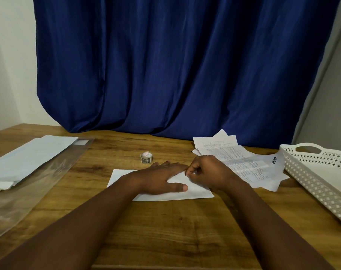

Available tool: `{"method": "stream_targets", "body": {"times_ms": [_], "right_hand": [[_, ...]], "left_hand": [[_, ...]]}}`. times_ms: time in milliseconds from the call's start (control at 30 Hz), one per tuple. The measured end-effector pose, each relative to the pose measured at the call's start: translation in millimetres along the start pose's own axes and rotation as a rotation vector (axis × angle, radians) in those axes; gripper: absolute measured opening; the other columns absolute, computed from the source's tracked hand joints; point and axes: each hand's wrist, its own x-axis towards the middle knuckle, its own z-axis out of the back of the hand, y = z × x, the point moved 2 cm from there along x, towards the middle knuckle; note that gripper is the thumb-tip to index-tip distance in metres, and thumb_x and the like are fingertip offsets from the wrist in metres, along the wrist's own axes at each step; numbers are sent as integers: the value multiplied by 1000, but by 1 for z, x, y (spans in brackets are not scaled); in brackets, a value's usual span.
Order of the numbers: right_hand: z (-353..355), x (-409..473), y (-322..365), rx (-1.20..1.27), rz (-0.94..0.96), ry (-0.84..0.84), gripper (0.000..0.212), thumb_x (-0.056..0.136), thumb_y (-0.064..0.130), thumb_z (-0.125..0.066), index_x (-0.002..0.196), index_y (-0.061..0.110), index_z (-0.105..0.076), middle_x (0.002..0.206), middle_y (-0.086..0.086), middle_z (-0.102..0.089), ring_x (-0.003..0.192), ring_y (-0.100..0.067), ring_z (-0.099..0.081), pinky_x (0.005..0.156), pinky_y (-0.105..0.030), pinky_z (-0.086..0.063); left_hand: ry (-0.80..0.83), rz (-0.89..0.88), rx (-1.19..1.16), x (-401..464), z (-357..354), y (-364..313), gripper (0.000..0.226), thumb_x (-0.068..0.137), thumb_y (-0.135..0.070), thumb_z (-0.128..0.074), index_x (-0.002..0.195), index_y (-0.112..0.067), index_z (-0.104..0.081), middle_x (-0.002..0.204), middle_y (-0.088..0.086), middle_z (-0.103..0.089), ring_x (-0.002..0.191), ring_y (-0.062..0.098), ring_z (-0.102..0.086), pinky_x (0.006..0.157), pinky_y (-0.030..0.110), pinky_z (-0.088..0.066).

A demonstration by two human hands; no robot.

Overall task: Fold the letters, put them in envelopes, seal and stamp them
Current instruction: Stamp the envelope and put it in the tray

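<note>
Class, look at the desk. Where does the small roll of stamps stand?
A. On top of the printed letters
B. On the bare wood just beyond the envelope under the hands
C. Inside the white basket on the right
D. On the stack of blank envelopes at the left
B: the roll of stamps stands on the wooden table, just beyond the envelope that the left hand presses flat.

Both bare forearms are extended forward from the lower edge of the view and converge toward the middle. The left hand (161,177) is laid flat, palm down, with its fingers held straight and pointed toward the right, and its thumb stretched out along the near side. The right hand (206,172) is placed just beside it, touching the left fingertips; its fingers are curled inward, knuckles raised, the fingertips drawn together in a pinch. What is pinched cannot be made out.
</note>
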Motion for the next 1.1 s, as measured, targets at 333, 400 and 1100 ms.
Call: {"method": "stream_targets", "body": {"times_ms": [333,400,1100], "right_hand": [[12,-2,-8,47,-15,92,11,86,23,-78,90,31,-85,80,19,-76,81,-5,-70,70,-21,-57],[14,0,-11,52,-39,41,11,87,23,-77,87,31,-84,81,16,-77,81,-8,-70,74,-26,-60],[-29,22,-23,114,-298,-253,18,89,47,-77,88,30,-70,83,13,-70,81,-10,-66,72,-28,-52]], "left_hand": [[-10,-19,-25,1,1,-2,56,99,-67,-50,151,-52,-36,167,-13,-31,159,25,-13,127,53,-7],[-6,-11,-42,0,1,-1,56,98,-67,-50,151,-53,-38,170,-10,-26,161,26,-5,126,51,-3],[-39,28,-155,-2,1,-3,54,93,-62,-64,145,-51,-52,174,-1,-18,161,26,1,128,51,-5]]}}
